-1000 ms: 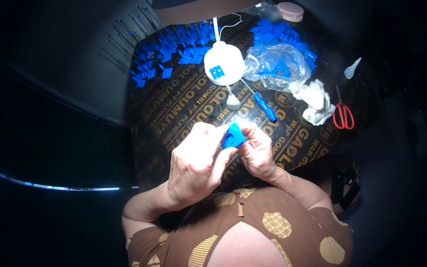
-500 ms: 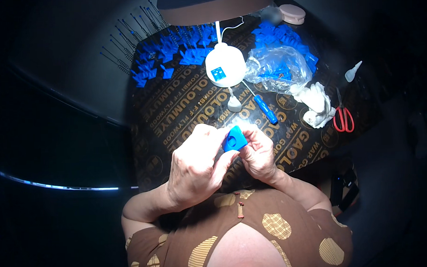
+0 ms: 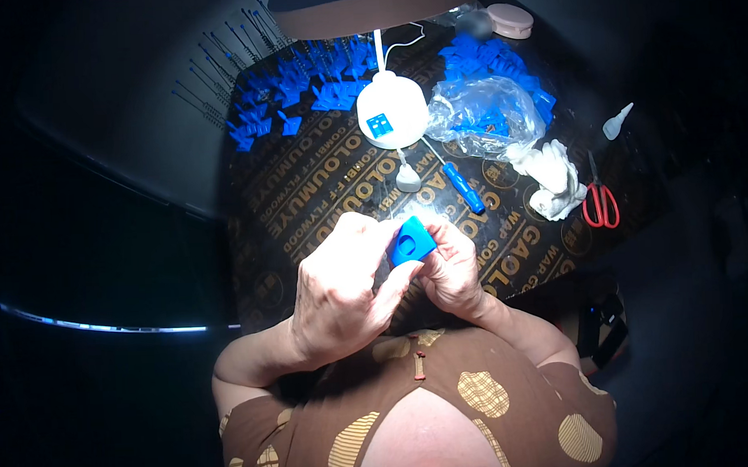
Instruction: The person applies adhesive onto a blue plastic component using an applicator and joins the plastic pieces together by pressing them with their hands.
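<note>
Between my two hands, just in front of my chest, is a small blue plastic square piece with a round recess in the face turned toward me. My left hand pinches its left and lower edges between thumb and fingers. From the right, my right hand grips the same piece, its fingertips partly hidden behind it. A blue-handled screwdriver lies just beyond my right hand. Nearby is a small white bottle or cap, close to the round white lamp base.
Several blue pieces with upright stems stand at the far left. Blue parts are heaped far right beside a clear plastic bag. White gloves, red-handled scissors and a white nozzle lie right. A lamp head overhangs the far edge.
Both hands keep their hold on the blue square piece, which has tilted very slightly. The whole view has shifted a little; the objects on the table stay in place.
</note>
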`<state>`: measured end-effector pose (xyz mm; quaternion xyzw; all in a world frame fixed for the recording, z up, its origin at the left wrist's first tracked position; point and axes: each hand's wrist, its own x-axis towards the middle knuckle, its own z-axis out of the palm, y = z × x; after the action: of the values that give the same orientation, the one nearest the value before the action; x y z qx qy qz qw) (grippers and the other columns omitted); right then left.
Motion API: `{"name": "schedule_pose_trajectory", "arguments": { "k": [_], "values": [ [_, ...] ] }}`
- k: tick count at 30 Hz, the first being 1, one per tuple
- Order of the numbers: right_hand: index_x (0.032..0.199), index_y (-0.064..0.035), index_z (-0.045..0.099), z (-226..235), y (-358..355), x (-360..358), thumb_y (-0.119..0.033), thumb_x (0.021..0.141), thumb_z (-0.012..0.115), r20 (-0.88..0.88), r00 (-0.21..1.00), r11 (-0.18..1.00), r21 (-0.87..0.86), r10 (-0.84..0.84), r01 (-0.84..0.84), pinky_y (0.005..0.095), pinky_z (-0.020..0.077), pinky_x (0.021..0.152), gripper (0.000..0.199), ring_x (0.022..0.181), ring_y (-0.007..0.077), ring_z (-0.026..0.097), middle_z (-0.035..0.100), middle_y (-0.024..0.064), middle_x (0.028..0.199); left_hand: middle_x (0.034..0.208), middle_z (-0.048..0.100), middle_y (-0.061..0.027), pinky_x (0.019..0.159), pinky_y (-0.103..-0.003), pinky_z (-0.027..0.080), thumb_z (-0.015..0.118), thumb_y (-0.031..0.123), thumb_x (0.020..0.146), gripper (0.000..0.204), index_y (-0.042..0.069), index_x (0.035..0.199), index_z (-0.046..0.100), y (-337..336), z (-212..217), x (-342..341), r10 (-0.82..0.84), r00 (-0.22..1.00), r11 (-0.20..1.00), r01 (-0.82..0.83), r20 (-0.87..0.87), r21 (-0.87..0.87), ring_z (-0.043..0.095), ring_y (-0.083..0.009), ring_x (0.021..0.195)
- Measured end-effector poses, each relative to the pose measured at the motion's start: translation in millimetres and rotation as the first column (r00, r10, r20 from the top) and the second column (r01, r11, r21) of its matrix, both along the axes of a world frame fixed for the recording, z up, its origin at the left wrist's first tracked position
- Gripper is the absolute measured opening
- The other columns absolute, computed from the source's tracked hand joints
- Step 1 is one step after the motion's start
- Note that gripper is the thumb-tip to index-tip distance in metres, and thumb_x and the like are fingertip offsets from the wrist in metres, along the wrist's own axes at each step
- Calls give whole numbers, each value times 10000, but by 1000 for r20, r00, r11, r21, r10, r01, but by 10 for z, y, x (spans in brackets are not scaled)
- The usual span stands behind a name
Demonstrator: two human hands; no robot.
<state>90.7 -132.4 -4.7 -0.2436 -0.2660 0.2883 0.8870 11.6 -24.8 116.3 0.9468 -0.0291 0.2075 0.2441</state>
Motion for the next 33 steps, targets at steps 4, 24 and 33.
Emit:
{"name": "schedule_pose_trajectory", "arguments": {
  "k": [4,24,33],
  "values": [
    [1170,54,496,-12,3,-5,-203,871,655,-55,998,1000,25,17,-15,239,495,786,425,892,116,600,604,93,1029,866,609,-125,479,-239,427,785,65,675,449,-20,1081,615,-7,-8,14,-14,999,1000,14,31,-20,507,-116,530],
    [1198,34,467,28,-125,5,-224,939,549,-104,947,952,78,303,-296,258,525,677,374,836,135,628,620,94,988,1083,543,-125,892,-355,443,852,186,600,616,61,1156,616,239,48,154,-313,944,940,293,-102,-175,529,-255,1032],
    [1198,27,463,37,-116,12,-265,949,527,-99,944,949,57,315,-311,255,510,622,389,789,144,621,609,97,970,1065,539,-115,871,-342,445,841,167,614,561,71,1128,638,256,7,168,-328,937,930,298,-118,-213,535,-236,1002]
  ]
}}
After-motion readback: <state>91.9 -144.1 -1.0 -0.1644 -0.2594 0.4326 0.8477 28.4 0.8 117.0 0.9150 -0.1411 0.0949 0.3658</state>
